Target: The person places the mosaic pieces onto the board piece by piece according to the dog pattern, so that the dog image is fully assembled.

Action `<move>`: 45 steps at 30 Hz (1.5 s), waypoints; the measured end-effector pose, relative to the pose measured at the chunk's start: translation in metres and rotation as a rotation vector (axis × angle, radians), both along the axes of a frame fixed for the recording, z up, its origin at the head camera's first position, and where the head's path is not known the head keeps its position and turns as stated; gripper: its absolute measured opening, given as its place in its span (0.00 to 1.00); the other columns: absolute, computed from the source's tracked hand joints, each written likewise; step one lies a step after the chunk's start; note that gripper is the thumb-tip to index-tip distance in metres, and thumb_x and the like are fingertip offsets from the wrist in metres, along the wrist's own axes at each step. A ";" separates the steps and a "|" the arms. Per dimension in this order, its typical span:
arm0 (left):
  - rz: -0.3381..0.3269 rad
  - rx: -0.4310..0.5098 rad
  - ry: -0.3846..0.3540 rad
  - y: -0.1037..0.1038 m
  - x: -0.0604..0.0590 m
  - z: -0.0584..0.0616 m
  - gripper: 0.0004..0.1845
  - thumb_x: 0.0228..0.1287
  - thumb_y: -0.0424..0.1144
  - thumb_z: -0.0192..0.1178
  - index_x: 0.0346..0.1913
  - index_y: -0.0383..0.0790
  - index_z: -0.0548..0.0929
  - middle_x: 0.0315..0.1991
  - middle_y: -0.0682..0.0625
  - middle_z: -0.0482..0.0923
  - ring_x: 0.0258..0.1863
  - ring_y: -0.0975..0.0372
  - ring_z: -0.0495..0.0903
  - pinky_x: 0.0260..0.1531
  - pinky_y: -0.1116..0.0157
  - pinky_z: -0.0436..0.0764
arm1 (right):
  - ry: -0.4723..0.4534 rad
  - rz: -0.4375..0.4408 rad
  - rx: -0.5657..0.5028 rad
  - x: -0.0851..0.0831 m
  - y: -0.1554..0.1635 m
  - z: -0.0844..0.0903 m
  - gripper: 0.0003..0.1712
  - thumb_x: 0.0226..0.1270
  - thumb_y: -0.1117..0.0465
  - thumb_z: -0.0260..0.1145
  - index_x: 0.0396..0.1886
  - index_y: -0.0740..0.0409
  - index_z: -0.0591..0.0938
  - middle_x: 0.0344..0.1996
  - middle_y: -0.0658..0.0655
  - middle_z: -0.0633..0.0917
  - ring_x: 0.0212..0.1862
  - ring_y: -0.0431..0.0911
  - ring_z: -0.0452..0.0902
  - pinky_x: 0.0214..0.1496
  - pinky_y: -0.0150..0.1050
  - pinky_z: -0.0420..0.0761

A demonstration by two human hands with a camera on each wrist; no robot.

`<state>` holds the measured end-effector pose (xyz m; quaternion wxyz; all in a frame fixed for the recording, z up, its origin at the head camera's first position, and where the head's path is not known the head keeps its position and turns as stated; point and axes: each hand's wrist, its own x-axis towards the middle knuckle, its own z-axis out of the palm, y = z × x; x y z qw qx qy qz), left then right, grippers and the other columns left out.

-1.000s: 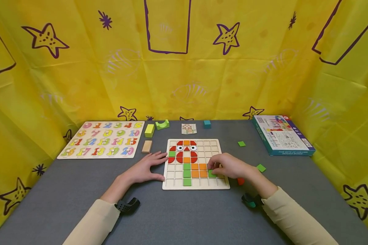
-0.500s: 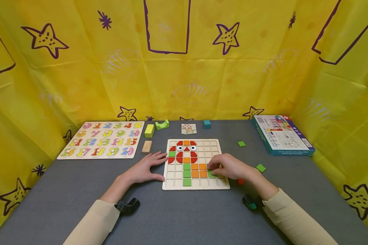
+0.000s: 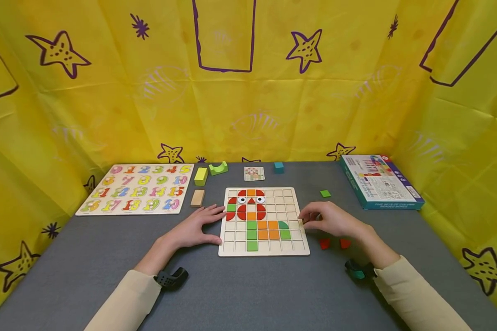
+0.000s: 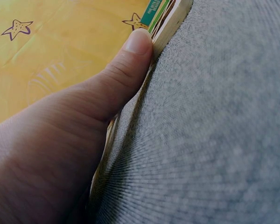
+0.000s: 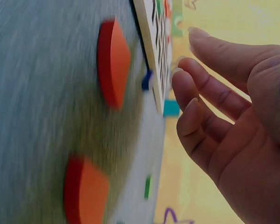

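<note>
A wooden grid board (image 3: 273, 249) lies in the middle of the table, with red, orange and green tiles and two eye tiles in its cells. My left hand (image 3: 199, 228) rests along its left edge, fingers spread and thumb at the rim. In the left wrist view that thumb (image 4: 126, 65) touches the board's side. Just beyond the right edge is my right hand (image 3: 329, 218), fingers loosely bent; in the right wrist view thumb and fingers (image 5: 191, 116) stand apart with nothing between them. A dark green rounded tile (image 3: 283, 225) sits above a green square tile (image 3: 285, 234).
Two red tiles (image 3: 324, 243) and a green tile (image 3: 325, 193) lie right of the board. A small blue piece (image 5: 147, 80) shows in the right wrist view. Behind are a picture card (image 3: 254, 173) and blocks. A number puzzle (image 3: 134, 188) and a game box (image 3: 383, 181) flank the board.
My right hand has left the green square tile and moved right, off the board. The dark green rounded tile and a second red tile now show. My left hand stays put.
</note>
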<state>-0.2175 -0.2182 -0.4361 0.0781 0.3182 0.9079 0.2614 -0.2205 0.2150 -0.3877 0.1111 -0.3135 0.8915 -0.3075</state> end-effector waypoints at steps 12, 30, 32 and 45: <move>0.008 -0.011 -0.010 0.000 0.001 0.002 0.49 0.56 0.64 0.70 0.76 0.43 0.68 0.78 0.48 0.58 0.78 0.46 0.49 0.74 0.42 0.44 | 0.057 -0.095 0.015 0.003 0.055 0.009 0.13 0.67 0.64 0.72 0.50 0.62 0.85 0.40 0.52 0.86 0.40 0.46 0.77 0.43 0.38 0.81; 0.004 -0.011 0.003 0.001 -0.001 0.003 0.50 0.55 0.65 0.70 0.76 0.43 0.68 0.78 0.49 0.58 0.78 0.47 0.49 0.74 0.42 0.44 | 0.034 -0.096 0.075 0.008 0.112 -0.005 0.16 0.66 0.62 0.72 0.51 0.64 0.84 0.44 0.52 0.84 0.40 0.41 0.76 0.45 0.35 0.80; -0.002 -0.010 0.011 0.001 -0.001 0.003 0.50 0.55 0.66 0.70 0.76 0.42 0.68 0.78 0.48 0.59 0.78 0.46 0.50 0.74 0.41 0.45 | 0.056 -0.086 0.075 0.008 0.113 -0.007 0.14 0.66 0.62 0.73 0.48 0.63 0.84 0.42 0.51 0.84 0.40 0.41 0.76 0.45 0.35 0.80; 0.013 -0.016 -0.012 0.000 0.001 0.001 0.49 0.56 0.64 0.71 0.76 0.44 0.68 0.78 0.49 0.58 0.78 0.48 0.48 0.74 0.43 0.44 | -0.012 -0.121 0.065 0.009 0.109 -0.009 0.08 0.65 0.59 0.74 0.38 0.53 0.81 0.31 0.46 0.79 0.35 0.41 0.73 0.37 0.33 0.76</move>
